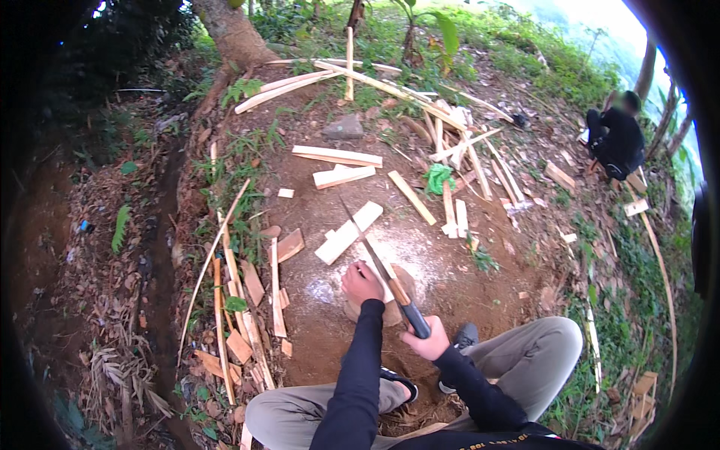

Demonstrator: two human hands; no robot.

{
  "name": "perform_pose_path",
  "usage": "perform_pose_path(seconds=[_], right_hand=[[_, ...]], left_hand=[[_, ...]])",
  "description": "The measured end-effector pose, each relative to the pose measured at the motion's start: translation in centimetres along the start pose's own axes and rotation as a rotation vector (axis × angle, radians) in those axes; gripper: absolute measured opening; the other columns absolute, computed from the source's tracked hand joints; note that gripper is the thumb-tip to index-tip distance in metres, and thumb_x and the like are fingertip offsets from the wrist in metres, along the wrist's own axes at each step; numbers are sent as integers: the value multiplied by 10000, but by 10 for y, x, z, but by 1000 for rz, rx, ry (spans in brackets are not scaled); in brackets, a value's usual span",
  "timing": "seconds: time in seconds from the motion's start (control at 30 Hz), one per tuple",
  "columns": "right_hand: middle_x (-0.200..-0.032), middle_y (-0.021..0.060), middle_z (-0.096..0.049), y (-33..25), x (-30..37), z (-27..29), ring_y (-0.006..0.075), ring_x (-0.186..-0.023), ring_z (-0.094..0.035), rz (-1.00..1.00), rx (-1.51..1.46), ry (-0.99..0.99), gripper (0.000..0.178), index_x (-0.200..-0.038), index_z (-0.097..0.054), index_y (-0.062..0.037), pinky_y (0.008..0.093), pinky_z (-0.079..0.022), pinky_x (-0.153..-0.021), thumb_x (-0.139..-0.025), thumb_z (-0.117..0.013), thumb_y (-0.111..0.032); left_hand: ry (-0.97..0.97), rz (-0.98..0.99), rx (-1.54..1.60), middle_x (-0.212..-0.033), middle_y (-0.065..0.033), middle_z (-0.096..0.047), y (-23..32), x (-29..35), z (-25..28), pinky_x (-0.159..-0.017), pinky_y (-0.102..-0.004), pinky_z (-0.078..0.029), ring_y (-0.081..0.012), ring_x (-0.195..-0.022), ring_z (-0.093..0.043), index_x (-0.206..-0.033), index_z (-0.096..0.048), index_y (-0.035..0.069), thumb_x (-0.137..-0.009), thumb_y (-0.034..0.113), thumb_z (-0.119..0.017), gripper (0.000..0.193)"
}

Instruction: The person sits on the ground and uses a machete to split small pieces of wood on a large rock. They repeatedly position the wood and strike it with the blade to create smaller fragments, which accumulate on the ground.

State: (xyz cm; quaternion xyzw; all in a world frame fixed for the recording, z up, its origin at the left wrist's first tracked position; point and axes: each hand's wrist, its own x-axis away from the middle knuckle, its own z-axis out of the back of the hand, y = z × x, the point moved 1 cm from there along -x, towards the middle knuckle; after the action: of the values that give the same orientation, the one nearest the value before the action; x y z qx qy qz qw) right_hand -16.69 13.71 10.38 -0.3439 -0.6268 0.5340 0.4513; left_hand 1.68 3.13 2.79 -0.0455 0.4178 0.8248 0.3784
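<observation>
My right hand (427, 339) is closed round the black grip of a long machete (399, 289). Its narrow dark blade points forward and left, with a wood-coloured section ahead of the grip. Beside the blade, my left hand (362, 283) has its fingers curled on a pale piece of wood (388, 293), mostly hidden by the hand and the machete. Both hands are over a round wooden stump (406, 280) between my legs. Just beyond them lies a flat pale board (351, 232) on the dirt, with the blade passing over it.
Several pale planks (337, 155) lie ahead, and a pile of strips (457, 142) with a green plastic bag (438, 178) is farther right. Offcuts and long strips (253, 345) line the left side. A person in dark clothes (621, 139) sits at the far right. A tree trunk (232, 34) stands behind.
</observation>
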Motion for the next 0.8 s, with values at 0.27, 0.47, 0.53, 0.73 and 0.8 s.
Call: perform_pose_path(seconds=[0.27,0.47,0.53,0.73,0.8], right_hand=[[-542,-45,-456,-2,4,-1,55,-518,-433,-3,-18,-10,332,-593,-500,-63,270,-358,-492,-744,-776,-169],[-537,-42,-454,5,2,-1,59,-517,-431,-6,2,-6,341,-597,-503,-60,279,-362,-490,-744,-780,-193],[-535,-41,-456,8,2,0,61,-513,-433,10,3,-7,349,-592,-505,-60,280,-365,-489,-742,-784,-205],[-532,-39,-463,11,3,-1,62,-506,-439,-14,-8,-6,353,-588,-510,-61,276,-369,-488,-747,-788,-209],[-533,-39,-465,12,3,-2,63,-505,-440,-13,-15,-6,356,-587,-510,-61,275,-372,-488,-749,-790,-211]], left_hand=[[12,-9,-29,-916,-95,-667,-6,1,0,-859,-453,-409,-312,-929,-573,-921,-653,100,-969,280,-497,243],[35,-16,-20,-910,-89,-667,-5,0,-1,-857,-447,-411,-309,-923,-574,-918,-654,98,-972,288,-495,254],[14,-2,-19,-895,-90,-665,-3,2,1,-857,-445,-411,-310,-912,-574,-906,-648,96,-973,287,-494,254],[41,-39,-39,-892,-94,-664,0,2,3,-851,-442,-413,-309,-910,-574,-895,-644,90,-970,279,-496,251],[41,-28,-23,-893,-91,-664,-2,1,2,-850,-444,-413,-308,-913,-575,-896,-644,93,-968,277,-498,246]])
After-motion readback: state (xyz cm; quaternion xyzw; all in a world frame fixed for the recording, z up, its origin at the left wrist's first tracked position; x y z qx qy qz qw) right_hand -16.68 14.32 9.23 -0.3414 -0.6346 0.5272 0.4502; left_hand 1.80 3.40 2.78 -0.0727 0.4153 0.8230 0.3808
